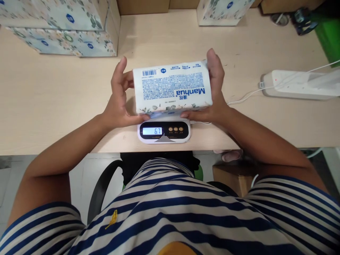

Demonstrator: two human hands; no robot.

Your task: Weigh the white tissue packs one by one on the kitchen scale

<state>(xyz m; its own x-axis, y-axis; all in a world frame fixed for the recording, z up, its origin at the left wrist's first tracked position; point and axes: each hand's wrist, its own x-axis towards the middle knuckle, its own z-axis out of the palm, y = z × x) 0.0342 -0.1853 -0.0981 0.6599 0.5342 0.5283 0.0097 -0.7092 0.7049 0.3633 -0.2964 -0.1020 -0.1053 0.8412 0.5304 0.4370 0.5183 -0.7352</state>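
A white soft pack of tissues with blue "Manhua" print, a barcode and a flowered edge is held between my two hands. My left hand grips its left end, thumb along the near edge. At the right end, my right hand closes round the pack, its thumb also on the near side. Beneath the pack sits a small white digital scale, its lit display reading 6.7. The pack covers the scale's platform, so I cannot tell whether the two touch.
Flowered tissue packs are stacked at the back left, and another pack stands at the back. On the right lie a white power strip and a thin white cable. The wooden table's front edge is close to my body.
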